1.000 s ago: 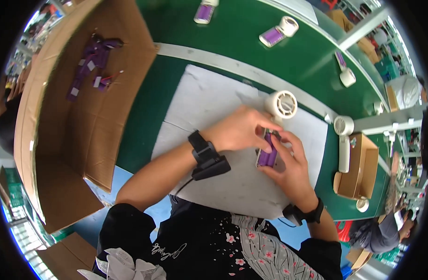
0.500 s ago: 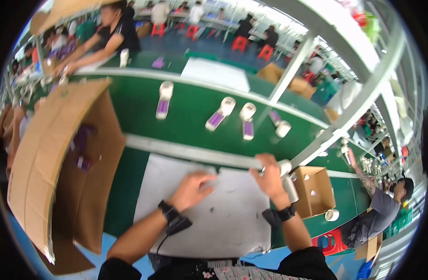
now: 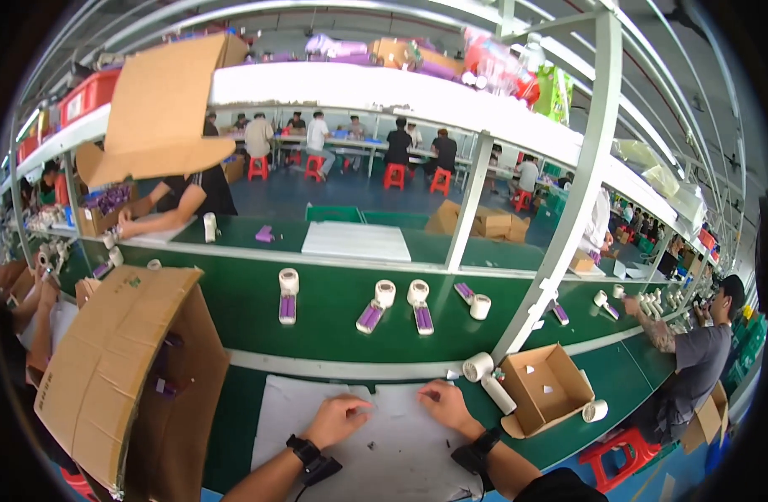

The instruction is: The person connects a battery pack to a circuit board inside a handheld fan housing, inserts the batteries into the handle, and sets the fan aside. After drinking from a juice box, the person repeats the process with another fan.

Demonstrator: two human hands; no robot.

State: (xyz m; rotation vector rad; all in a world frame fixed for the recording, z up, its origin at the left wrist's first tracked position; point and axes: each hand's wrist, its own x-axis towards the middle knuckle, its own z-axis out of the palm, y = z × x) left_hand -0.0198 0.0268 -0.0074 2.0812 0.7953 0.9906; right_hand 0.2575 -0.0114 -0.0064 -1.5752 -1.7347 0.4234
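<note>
My left hand (image 3: 340, 420) hovers over a white sheet (image 3: 317, 456) on the green bench. Its fingers are loosely bent, with nothing visible in them. Facing it, my right hand (image 3: 447, 407) is also loosely curled, thumb and forefinger a little apart, and holds nothing that I can see. The two hands do not touch. Just right of my right hand lies a white handheld device with a round head (image 3: 477, 366) and a cylindrical handle (image 3: 498, 395). It rests against a small open cardboard box (image 3: 539, 406). A few dark specks mark the sheet.
Several white round-headed devices with purple handles (image 3: 287, 309) lie on the green conveyor belt (image 3: 333, 339) beyond a metal rail. A large open carton (image 3: 107, 360) stands at left, with purple pieces inside. A white post (image 3: 559, 226) rises at right. Co-workers sit on both sides.
The view has tilted upward, bringing the overhead shelf in. My right hand has left the white device's side and come over the sheet towards my left hand. Fingers of both hands are more curled.
</note>
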